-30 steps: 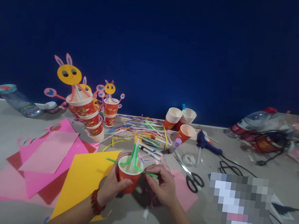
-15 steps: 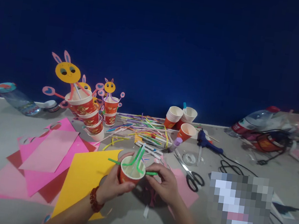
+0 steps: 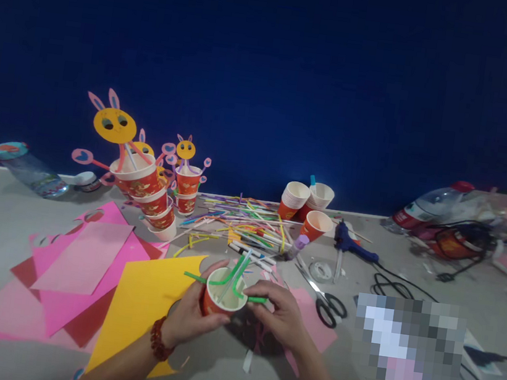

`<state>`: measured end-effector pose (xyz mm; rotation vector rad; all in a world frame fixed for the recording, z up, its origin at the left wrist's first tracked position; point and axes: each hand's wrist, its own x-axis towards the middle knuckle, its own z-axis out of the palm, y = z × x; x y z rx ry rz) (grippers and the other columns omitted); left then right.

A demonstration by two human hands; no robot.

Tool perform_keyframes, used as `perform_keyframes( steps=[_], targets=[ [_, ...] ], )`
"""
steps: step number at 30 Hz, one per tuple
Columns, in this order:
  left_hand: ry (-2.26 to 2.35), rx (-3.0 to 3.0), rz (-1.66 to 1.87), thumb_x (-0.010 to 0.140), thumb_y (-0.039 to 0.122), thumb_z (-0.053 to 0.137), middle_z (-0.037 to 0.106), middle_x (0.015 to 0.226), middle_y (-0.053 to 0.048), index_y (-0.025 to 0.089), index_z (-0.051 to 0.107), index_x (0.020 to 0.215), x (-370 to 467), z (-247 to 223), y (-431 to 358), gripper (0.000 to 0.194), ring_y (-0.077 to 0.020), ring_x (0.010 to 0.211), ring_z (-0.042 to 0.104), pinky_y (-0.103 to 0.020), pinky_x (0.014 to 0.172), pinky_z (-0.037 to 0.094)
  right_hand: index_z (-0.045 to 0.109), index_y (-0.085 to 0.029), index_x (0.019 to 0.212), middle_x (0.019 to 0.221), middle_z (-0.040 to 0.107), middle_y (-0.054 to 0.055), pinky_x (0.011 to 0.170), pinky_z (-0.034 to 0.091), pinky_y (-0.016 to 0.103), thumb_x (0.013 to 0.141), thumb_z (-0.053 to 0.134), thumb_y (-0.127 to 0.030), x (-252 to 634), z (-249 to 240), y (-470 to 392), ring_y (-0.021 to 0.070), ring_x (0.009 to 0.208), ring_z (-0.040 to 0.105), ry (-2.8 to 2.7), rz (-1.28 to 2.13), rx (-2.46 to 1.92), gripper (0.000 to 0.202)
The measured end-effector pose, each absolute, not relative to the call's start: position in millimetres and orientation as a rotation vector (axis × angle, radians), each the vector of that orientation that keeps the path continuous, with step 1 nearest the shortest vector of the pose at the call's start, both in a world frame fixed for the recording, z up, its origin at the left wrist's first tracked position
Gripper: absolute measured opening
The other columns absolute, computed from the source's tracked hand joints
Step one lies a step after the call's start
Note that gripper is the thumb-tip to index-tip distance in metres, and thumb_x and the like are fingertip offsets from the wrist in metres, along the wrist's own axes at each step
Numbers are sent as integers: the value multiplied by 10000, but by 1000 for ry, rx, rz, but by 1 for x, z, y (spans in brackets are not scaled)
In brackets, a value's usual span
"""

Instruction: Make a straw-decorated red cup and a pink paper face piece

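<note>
A: What are the two hands holding?

B: The left hand [image 3: 190, 319] is grasping a red paper cup with white inside [image 3: 213, 302]; its thumb is lying along the near side. The right hand [image 3: 279, 310] is pinching a green bent plastic straw [image 3: 257, 300] between thumb and fingers.

A: And how is this straw lying, seen from the hand?

B: The cup is resting between both hands, to the left of the right one, with its mouth tilting toward the person. The outer part of the straw is running almost level, from the cup toward the right palm, so the right hand is the nearer one. A second green plastic straw [image 3: 195, 277] is sticking out on the opposite side, above the left hand.

A: What is lying around them?

B: A large yellow paper sheet [image 3: 140, 300] is lying to the left of the left hand. Metal scissors with black handles [image 3: 332, 310] are lying to the right of the right hand. Beyond both hands, a heap of many-coloured thin straws [image 3: 241, 214] is spreading.

A: Which parts are difficult to see?

B: The fingers are hiding the cup's bottom. I cannot tell whether the pinched straw is passing through the wall or over the rim. Far right of the right hand, blurred squares [image 3: 400, 356] are covering something.
</note>
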<state>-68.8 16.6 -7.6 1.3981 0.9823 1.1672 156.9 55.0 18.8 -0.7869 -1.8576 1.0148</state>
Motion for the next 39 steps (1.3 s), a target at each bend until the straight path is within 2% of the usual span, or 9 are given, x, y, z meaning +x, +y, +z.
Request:
perform_keyframes(
  steps=[4, 7, 10, 13, 21, 24, 27, 39],
  targets=[
    [955, 1392, 1160, 739, 523, 807, 528, 1461, -170, 188, 427, 1493, -67, -7, 18, 909, -389, 1443, 379, -513, 1168, 364, 768, -232, 969, 825, 765, 60, 722, 553, 301, 938, 653, -419, 157, 18, 55, 188, 724, 700, -1865, 1023, -786, 221],
    [941, 1355, 1152, 749, 538, 794, 465, 1515, -165, 205, 365, 1529, -67, -8, 18, 950, -386, 1458, 353, -501, 1162, 371, 762, -234, 966, 831, 764, 58, 723, 554, 302, 945, 639, -433, 157, 17, 55, 188, 727, 699, -1878, 1016, -792, 234],
    [953, 1310, 1149, 739, 560, 795, 413, 1545, -161, 228, 280, 1565, -68, -10, 17, 1029, -376, 1416, 415, -499, 1163, 362, 756, -237, 977, 849, 764, 58, 734, 552, 300, 958, 622, -420, 157, 15, 56, 190, 753, 705, -1895, 998, -785, 227],
    [964, 1317, 1156, 725, 545, 813, 449, 1507, -150, 251, 236, 1579, -70, -15, 16, 1071, -358, 1361, 476, -504, 1171, 337, 749, -242, 985, 870, 768, 58, 736, 548, 296, 968, 611, -398, 158, 14, 56, 194, 786, 714, -1921, 977, -768, 209],
    [842, 1267, 1258, 780, 624, 726, 490, 1459, -127, 263, 337, 1529, -70, -20, 20, 918, -359, 1333, 494, -488, 1135, 378, 728, -250, 1019, 908, 773, 66, 753, 539, 310, 1005, 540, -381, 160, 17, 57, 205, 829, 718, -2009, 917, -745, 230],
    [917, 1323, 1262, 754, 580, 774, 492, 1458, -129, 251, 404, 1482, -69, -19, 20, 880, -365, 1348, 475, -495, 1148, 362, 722, -247, 1033, 913, 772, 68, 757, 533, 309, 1006, 538, -362, 159, 16, 57, 207, 833, 716, -2042, 914, -728, 218],
    [957, 1340, 1215, 776, 506, 783, 540, 1412, -126, 253, 491, 1402, -69, -16, 19, 735, -348, 1306, 521, -487, 1123, 396, 718, -248, 1040, 916, 769, 65, 757, 532, 304, 1008, 537, -356, 159, 15, 57, 207, 836, 714, -2048, 915, -722, 213],
    [964, 1467, 1090, 819, 483, 744, 567, 1359, -125, 243, 524, 1341, -80, -13, 20, 615, -329, 1267, 545, -463, 1091, 424, 704, -243, 1020, 892, 748, 57, 743, 514, 297, 1011, 528, -347, 160, 22, 55, 203, 812, 692, -2066, 942, -711, 205]
  ],
)
